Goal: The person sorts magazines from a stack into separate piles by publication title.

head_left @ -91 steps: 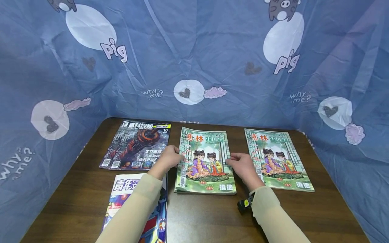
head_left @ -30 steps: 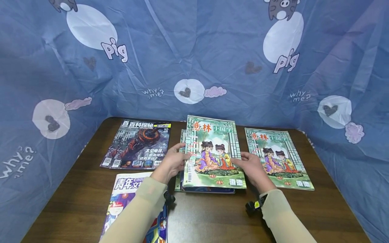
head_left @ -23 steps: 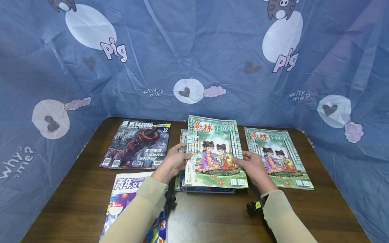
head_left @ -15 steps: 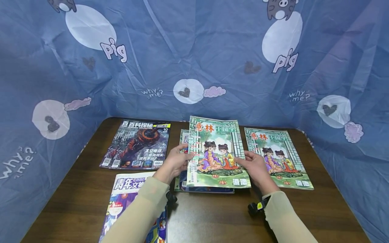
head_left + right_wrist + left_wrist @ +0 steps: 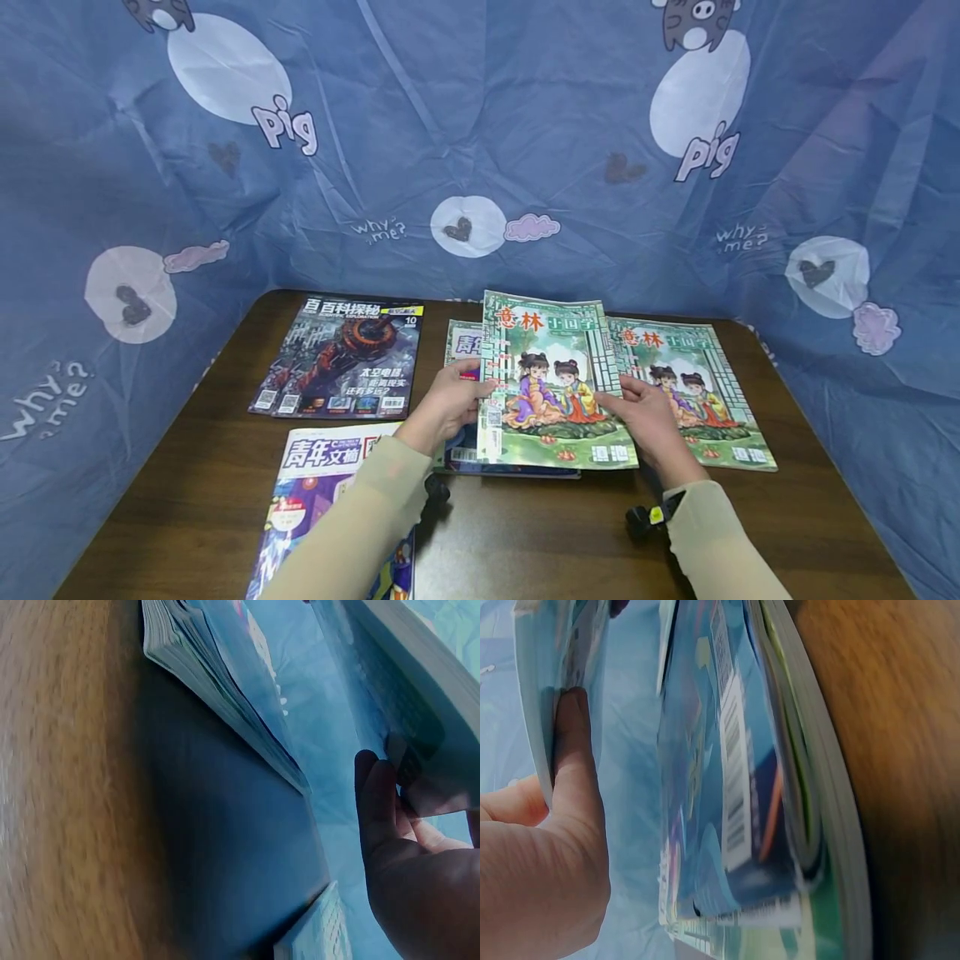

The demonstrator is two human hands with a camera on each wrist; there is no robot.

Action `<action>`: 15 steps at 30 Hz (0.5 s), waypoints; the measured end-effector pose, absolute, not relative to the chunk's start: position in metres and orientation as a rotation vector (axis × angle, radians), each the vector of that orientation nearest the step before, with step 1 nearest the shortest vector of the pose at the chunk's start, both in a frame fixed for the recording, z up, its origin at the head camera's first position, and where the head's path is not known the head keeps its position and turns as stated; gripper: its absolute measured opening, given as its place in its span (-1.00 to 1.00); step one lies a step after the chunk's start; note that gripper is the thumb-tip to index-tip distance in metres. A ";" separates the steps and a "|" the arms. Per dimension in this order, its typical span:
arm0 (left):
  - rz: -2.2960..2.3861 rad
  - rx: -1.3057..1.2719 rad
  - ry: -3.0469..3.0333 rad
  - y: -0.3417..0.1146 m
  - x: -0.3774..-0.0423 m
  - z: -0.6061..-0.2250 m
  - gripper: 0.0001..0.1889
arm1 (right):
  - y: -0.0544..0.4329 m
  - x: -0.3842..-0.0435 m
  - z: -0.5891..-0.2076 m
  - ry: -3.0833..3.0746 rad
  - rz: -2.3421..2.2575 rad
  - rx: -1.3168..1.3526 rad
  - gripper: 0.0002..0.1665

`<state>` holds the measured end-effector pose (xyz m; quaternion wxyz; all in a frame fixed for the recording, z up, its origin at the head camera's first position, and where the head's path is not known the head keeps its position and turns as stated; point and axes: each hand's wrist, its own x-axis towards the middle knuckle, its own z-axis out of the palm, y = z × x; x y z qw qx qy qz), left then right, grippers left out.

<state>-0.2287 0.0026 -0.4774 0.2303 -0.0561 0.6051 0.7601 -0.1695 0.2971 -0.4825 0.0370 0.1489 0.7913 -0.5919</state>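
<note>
Held by its two side edges, a green magazine [image 5: 558, 375] with two cartoon figures is up above the middle pile. My left hand [image 5: 450, 402] pinches the left edge, thumb on the cover; in the left wrist view its fingers [image 5: 577, 750] lie under the magazine. On the right edge my right hand [image 5: 651, 417] does likewise, fingers [image 5: 379, 802] beneath in the right wrist view. Below lies a purple-blue magazine [image 5: 465, 458] with a barcode, mostly hidden, on top of another green magazine [image 5: 821, 922]. The held magazine overlaps the left edge of a matching green magazine [image 5: 697, 400] at the right.
At the back left lie dark science magazines [image 5: 345, 358], overlapping. In front of them a purple magazine [image 5: 315, 492] is partly covered by my left sleeve. All rest on a brown wooden table [image 5: 510, 542], with a blue patterned cloth [image 5: 480, 125] hanging behind and at both sides.
Both hands have lifted the green magazine off the middle pile and carried it to the right, uncovering the purple-blue one beneath. The other magazines have stayed put.
</note>
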 end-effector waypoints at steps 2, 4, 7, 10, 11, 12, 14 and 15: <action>2.090 -0.140 1.671 0.006 -0.229 -0.479 -0.44 | 0.300 -0.168 -0.482 2.430 -1.817 0.453 0.00; 2.090 -0.130 1.669 0.009 -0.228 -0.480 -0.43 | 0.304 -0.167 -0.481 2.431 -1.814 0.440 0.01; 2.079 -0.115 1.674 0.014 -0.228 -0.481 -0.42 | 0.310 -0.165 -0.481 2.443 -1.792 0.410 0.03; 2.070 -0.115 1.673 0.018 -0.226 -0.481 -0.45 | 0.316 -0.164 -0.480 2.464 -1.768 0.400 0.04; 2.069 -0.112 1.676 0.019 -0.226 -0.481 -0.46 | 0.318 -0.163 -0.479 2.464 -1.767 0.395 0.04; 2.066 -0.113 1.678 0.021 -0.225 -0.481 -0.48 | 0.320 -0.163 -0.479 2.463 -1.764 0.393 0.04; 2.061 -0.113 1.684 0.023 -0.225 -0.480 -0.50 | 0.323 -0.162 -0.479 2.459 -1.766 0.394 0.04; 2.059 -0.113 1.686 0.024 -0.224 -0.480 -0.50 | 0.324 -0.162 -0.478 2.454 -1.771 0.392 0.04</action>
